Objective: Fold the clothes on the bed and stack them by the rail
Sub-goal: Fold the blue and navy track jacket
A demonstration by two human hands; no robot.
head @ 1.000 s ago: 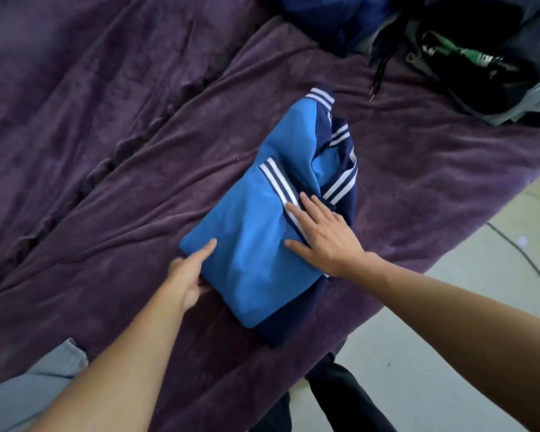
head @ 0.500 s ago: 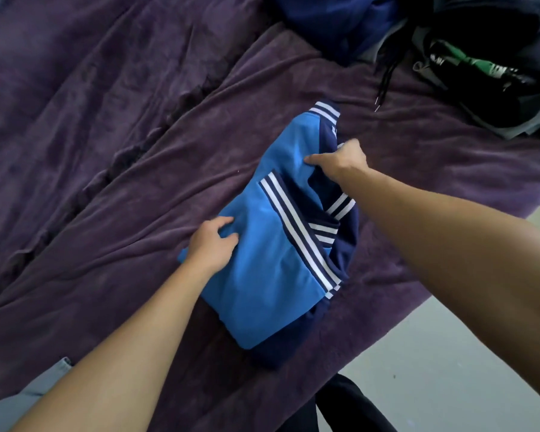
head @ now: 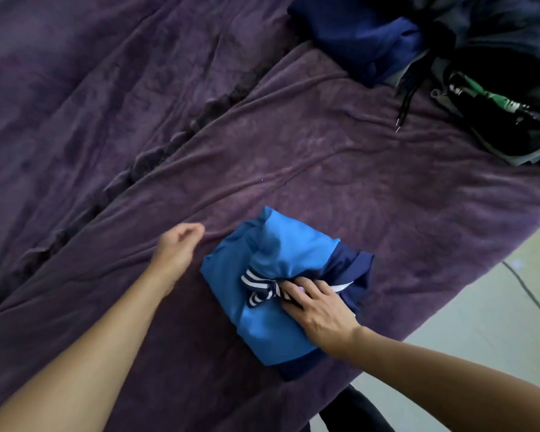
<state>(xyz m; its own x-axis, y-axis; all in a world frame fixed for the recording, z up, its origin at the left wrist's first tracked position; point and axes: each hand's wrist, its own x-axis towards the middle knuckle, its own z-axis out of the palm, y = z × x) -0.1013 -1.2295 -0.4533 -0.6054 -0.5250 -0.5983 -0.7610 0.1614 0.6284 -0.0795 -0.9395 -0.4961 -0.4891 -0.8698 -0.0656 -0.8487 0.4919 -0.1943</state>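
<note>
A blue jacket [head: 272,275] with navy panels and white stripes lies folded into a compact bundle near the bed's front edge. My right hand [head: 318,304] lies on top of it, fingertips pinching the bunched striped fabric at the bundle's middle. My left hand [head: 178,247] hovers just left of the bundle, off the cloth, its fingers loosely curled and holding nothing.
A purple blanket [head: 138,135] covers the bed, with a ridge of folds running diagonally. A heap of dark clothes [head: 496,88], navy, black and green-striped, sits at the back right. The grey floor [head: 496,307] and a cable lie to the right.
My right hand has pulled the jacket's far striped end back over the bundle toward me. My left hand has let go of the left edge and lifted away.
</note>
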